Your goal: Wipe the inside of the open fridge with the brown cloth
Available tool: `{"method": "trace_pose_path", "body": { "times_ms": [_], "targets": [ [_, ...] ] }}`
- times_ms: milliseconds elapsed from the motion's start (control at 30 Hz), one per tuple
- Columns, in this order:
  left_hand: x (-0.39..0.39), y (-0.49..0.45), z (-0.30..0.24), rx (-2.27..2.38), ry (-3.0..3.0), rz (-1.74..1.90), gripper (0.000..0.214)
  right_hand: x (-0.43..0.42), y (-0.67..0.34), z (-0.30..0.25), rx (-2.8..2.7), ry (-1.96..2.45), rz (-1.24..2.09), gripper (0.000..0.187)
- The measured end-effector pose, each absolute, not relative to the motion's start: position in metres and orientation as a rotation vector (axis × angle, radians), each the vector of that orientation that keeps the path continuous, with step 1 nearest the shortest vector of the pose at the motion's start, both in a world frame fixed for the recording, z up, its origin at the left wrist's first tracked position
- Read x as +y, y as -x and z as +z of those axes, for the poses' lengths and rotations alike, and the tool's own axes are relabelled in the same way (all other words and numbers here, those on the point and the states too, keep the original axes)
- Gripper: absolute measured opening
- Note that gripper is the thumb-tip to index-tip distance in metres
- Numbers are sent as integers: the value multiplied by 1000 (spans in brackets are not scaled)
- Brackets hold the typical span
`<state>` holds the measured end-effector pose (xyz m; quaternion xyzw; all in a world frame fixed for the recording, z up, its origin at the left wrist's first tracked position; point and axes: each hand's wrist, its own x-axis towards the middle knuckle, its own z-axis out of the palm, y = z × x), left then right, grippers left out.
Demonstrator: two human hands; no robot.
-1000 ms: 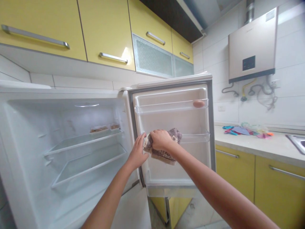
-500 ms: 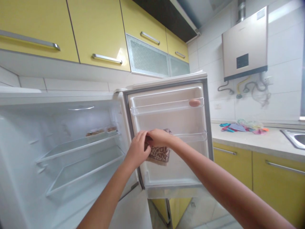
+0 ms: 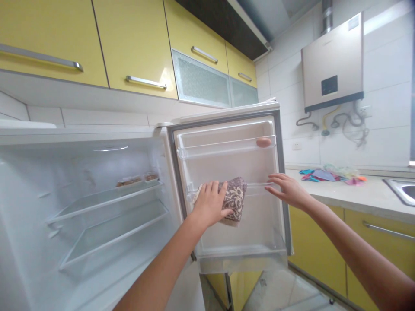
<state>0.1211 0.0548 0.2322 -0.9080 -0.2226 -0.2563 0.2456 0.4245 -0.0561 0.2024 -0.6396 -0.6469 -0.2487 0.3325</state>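
Note:
A folded brown-and-cream patterned cloth (image 3: 236, 199) is held by my left hand (image 3: 209, 203), its thumb low on the front and its fingers over the top left part. Cloth and hand are in front of the middle shelf (image 3: 259, 188) of the open fridge door (image 3: 223, 166). My right hand (image 3: 288, 190) holds nothing, its fingers apart and pointing left at the door's right side. Whether its fingertips touch the door shelf I cannot tell. In the door's top shelf lies a brown egg (image 3: 263, 142).
The fridge's inside (image 3: 106, 172) is at left, with glass shelves (image 3: 113, 231) and small food packs (image 3: 129, 181) on the upper one. To the right stands a counter (image 3: 327, 190) with colourful cloths (image 3: 324, 175) and a sink (image 3: 402, 190). Yellow cabinets (image 3: 136, 39) hang above.
My right hand has let go of the cloth and moved right to the door's edge. The left hand has shifted slightly right with the cloth, which now shows more fully.

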Motion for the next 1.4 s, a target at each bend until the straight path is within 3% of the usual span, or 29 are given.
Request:
{"method": "trace_pose_path", "body": {
  "times_ms": [100,267,367,667,800,1000,1233,1400],
  "targets": [
    [56,-139,231,-589,2452,-684,101,-51,-434,182,-1546,1525,-636,34],
    [77,-151,253,-638,2715,-658,42,-41,-423,166,-1415,1441,-676,27],
    [95,-149,273,-607,2845,-615,26,-41,-419,164,-1386,1417,-675,24],
    [119,-131,309,-788,2575,-1150,44,-53,-394,159,-1332,1361,-750,18],
    [128,-127,309,-618,2737,-817,54,-60,-382,156,-1313,1338,-793,15],
    [141,-124,312,-693,3007,-439,42,-67,-370,153,-1273,1297,-754,19],
    [123,-154,316,-724,3168,-337,44,-73,-356,144,-1260,1105,-601,40],
    [82,-205,310,-559,3283,-334,43,-70,-347,140,-1211,1036,-604,44]
  ]
}}
